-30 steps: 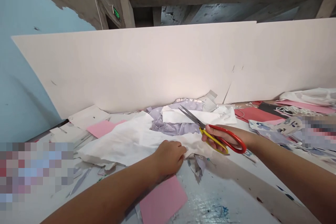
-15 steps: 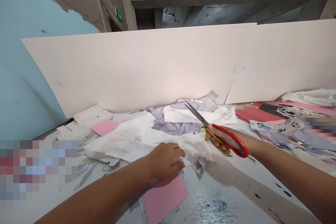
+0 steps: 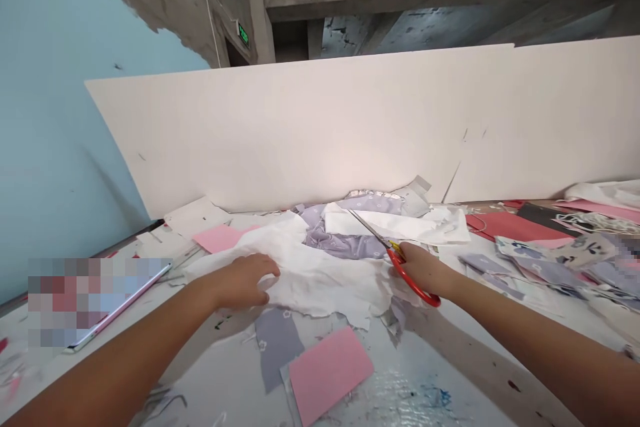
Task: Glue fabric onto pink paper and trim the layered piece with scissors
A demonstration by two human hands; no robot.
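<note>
Left hand (image 3: 243,281) shifted — white cloth (image 3: 320,283) beneath.

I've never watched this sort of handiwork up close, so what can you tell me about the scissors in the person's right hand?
The scissors have long, slim blades of grey metal, which look nearly closed and point away up and to the left. Their glossy red handle loop curves down toward the viewer, with a bit of yellow showing near the pivot. The person's right hand grips them, hiding the rest of the handles. The blades lie over white cloth.
</note>
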